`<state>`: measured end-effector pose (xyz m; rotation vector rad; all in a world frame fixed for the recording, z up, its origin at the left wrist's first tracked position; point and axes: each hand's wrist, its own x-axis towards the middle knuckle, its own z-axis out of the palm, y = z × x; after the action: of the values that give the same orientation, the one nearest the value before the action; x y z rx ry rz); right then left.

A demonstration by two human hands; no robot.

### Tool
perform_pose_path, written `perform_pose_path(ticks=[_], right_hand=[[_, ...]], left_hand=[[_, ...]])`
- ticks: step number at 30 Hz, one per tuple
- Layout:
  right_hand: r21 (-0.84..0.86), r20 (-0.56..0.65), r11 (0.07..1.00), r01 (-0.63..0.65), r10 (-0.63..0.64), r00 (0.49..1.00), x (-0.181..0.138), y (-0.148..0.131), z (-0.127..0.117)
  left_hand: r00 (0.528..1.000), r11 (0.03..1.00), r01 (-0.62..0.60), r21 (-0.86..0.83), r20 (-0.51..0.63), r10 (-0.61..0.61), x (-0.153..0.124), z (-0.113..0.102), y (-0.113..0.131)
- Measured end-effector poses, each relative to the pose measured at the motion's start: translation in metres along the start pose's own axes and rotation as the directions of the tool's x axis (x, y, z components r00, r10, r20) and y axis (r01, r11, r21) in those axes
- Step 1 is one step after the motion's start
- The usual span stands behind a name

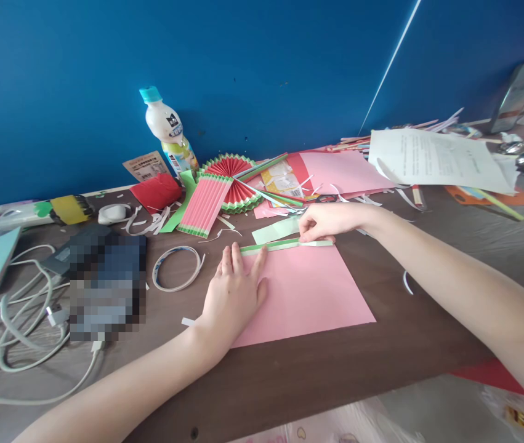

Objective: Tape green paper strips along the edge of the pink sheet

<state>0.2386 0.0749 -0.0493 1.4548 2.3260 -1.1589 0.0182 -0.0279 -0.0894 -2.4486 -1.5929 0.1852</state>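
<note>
Roomy on the near side of the hands, cluttered past them
Easiest lane is the bare strip of desk point(298, 375) between the pink sheet point(308, 301) and the near edge. Decent gap right of the sheet too, but the right forearm point(455, 271) crosses it and a white paper curl point(408, 283) sits there. Left of the left hand point(236, 292) gets tight fast: tape ring point(172, 289) near it, then tangled white cables point(35, 403) farther out. Beyond both hands it's basically blocked: pleated fan point(227, 172), striped pink panel point(206, 206), then a bottle point(162, 120) before the blue wall point(262, 67).
</note>
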Motion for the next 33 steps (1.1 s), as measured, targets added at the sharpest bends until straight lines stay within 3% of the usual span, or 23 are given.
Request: perform_pose_path(ticks=[12, 33], right_hand=[[-0.105, -0.032, 0.994, 0.028, -0.032, 0.999, 0.0053, 0.0046, -0.0011], [-0.076, -0.015, 0.996, 0.035, -0.036, 0.999, 0.0042, 0.0058, -0.0007]], left_hand=[[1.000, 0.999, -0.018, 0.028, -0.012, 0.018, 0.0009, 0.0002, -0.0013], [1.000, 1.000, -0.011, 0.025, -0.004, 0.011, 0.0043, -0.0015, -0.0046]])
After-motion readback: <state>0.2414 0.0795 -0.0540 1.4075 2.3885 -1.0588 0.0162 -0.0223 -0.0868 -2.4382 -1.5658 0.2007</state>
